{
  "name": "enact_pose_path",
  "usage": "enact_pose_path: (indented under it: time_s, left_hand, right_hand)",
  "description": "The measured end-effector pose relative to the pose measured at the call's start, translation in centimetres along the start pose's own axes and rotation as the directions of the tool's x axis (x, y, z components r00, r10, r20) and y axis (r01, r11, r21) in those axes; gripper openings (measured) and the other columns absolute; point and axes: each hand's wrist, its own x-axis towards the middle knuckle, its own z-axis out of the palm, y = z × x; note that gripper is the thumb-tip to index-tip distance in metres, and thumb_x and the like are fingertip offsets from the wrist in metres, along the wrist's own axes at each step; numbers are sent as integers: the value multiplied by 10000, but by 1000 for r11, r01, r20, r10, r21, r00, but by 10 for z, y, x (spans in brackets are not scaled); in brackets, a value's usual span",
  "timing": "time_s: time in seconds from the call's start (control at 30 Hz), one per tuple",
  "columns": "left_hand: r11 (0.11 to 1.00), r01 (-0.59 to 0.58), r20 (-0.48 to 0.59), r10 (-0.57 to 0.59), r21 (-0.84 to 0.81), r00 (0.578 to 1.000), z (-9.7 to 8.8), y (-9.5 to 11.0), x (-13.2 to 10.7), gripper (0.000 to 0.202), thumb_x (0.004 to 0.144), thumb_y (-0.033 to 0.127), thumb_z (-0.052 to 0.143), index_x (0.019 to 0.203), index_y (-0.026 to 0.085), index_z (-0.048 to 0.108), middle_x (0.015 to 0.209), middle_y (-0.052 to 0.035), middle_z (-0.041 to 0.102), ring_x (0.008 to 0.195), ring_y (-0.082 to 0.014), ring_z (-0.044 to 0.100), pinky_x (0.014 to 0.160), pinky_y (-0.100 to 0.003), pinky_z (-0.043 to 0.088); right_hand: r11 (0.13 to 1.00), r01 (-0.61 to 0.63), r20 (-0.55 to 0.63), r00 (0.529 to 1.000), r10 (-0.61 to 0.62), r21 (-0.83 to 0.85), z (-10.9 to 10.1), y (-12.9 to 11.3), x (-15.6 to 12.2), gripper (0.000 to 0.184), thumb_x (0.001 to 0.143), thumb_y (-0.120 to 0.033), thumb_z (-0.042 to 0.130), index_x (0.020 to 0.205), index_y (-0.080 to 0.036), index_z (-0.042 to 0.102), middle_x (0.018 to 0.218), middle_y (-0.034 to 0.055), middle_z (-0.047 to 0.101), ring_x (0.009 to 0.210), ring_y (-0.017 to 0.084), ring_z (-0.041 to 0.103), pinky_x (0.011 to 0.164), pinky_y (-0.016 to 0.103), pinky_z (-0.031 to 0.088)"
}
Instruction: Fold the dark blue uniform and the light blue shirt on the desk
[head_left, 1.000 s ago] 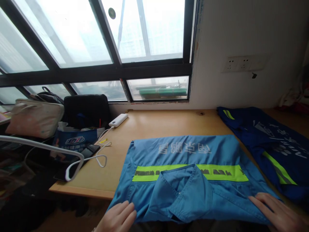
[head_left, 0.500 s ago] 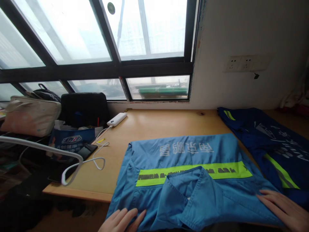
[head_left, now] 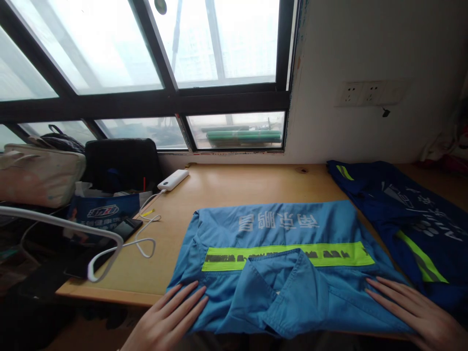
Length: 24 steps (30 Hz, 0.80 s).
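A light blue work shirt (head_left: 285, 312) lies folded on the wooden table, its collar toward me. It bears a yellow-green reflective strip (head_left: 226, 261) and white lettering beyond that strip. My left hand (head_left: 170, 314) rests flat on the shirt's near left part, fingers stretched out. On the near right part lies my right hand (head_left: 413, 307), also with fingers extended and touching the cloth. Neither hand pinches the fabric. The shirt's near edge reaches the front of the table.
A dark blue garment (head_left: 424, 219) with reflective strips lies to the right. At the left stand a white power bank (head_left: 173, 180) with a cable, a dark phone (head_left: 126, 228), a blue bag (head_left: 106, 212) and a pale bag (head_left: 40, 173). A white curved tube (head_left: 73, 225) crosses the left foreground.
My left hand has moved farther onto the shirt and flattened, its fingers now stretched out. My right hand has shifted slightly left and spread on the cloth. The view has shifted slightly.
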Motion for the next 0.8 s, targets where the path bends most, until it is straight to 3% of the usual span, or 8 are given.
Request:
enact_pose_path:
  time_s: [0.1, 0.27, 0.4, 0.5, 0.6, 0.7, 0.8]
  left_hand:
    - [999, 30, 5, -30, -39, 1000, 11, -23, 12, 370, 878, 229, 306, 1218, 284, 440, 1182, 26, 537, 1122, -144, 450, 993, -290, 317]
    - [991, 102, 95, -94, -81, 991, 46, -69, 39, 489, 794, 75, 336, 1225, 286, 432, 1222, 19, 500, 1130, -173, 446, 947, -338, 386]
    - [979, 140, 144, -119, -145, 982, 64, -84, 43, 539, 754, 45, 332, 1238, 264, 418, 1247, -2, 476, 1164, -174, 410, 936, -332, 399]
    - [967, 199, 170, -172, -158, 970, 57, -76, 44, 433, 808, 194, 389, 1237, 244, 418, 1236, -41, 486, 1153, -204, 421, 942, -373, 381]
    - [952, 252, 195, -218, -174, 956, 34, -57, 65, 494, 792, 416, 444, 1244, 219, 405, 1211, -88, 502, 1138, -250, 426, 951, -441, 339]
    - [944, 198, 152, -163, -263, 975, 14, -33, 110, 499, 834, 405, 367, 1287, 201, 331, 1328, -94, 363, 1222, -236, 315, 995, -425, 276]
    - [936, 84, 100, -53, -342, 994, 17, -11, 157, 510, 853, 396, 318, 1316, 185, 270, 1386, -76, 256, 1279, -224, 187, 1040, -429, 168]
  right_hand:
    - [998, -65, 12, 998, 65, 19, 0, 0, 18, 696, 647, -89, 426, 1297, -317, 323, 1322, -58, 359, 1159, 229, 408, 914, 346, 412]
    - [971, -197, 62, 980, 190, 134, -2, 8, 69, 645, 671, -88, 405, 1274, -315, 363, 1309, -56, 382, 1188, 194, 372, 979, 375, 345]
    - [946, -226, 65, 974, 217, 232, 1, 20, 84, 555, 738, -190, 445, 1282, -260, 362, 1307, -7, 394, 1196, 193, 359, 990, 372, 329]
    - [943, -236, 56, 972, 229, 234, -5, 19, 80, 519, 748, -365, 506, 1244, -236, 425, 1275, 31, 438, 1194, 242, 356, 986, 428, 316]
    - [949, -246, 26, 969, 246, 199, -30, -2, 93, 450, 734, -479, 515, 1121, -252, 546, 1173, 42, 535, 1152, 287, 400, 976, 521, 269]
    - [952, -182, -71, 976, 205, 244, -56, -46, 137, 406, 808, -434, 435, 1152, -233, 517, 1217, 47, 497, 1162, 241, 395, 988, 452, 289]
    - [957, 1, -96, 995, 29, 291, -57, -88, 190, 469, 831, -416, 401, 1249, -204, 411, 1316, 36, 384, 1228, 207, 295, 1018, 388, 261]
